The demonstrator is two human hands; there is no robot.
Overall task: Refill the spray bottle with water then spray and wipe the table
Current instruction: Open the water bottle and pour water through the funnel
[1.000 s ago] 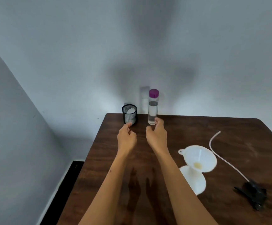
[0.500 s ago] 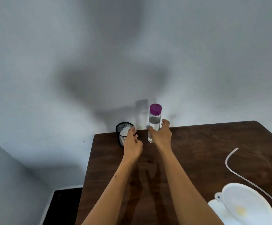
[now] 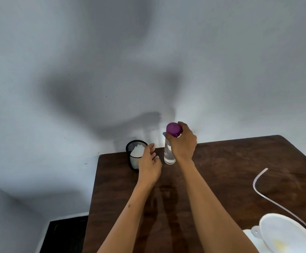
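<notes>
Right hand (image 3: pixel 182 143): I've got it wrapped round the neck of the clear water bottle (image 3: pixel 169 152), just under the purple cap (image 3: pixel 173 129).
Left hand (image 3: pixel 149 166): loosely spread, holding nothing, close beside the bottle's base and touching the black mesh cup (image 3: pixel 133 157).
Bottle: far end of the tabletop (image 3: pixel 240 170), long axis upright, tilted slightly; my right hand is the one on it.
Pour target: white funnel (image 3: pixel 285 234), near right corner, well apart.
Tube (image 3: pixel 269 198): loose, right side.
Labels: none I can read.
</notes>
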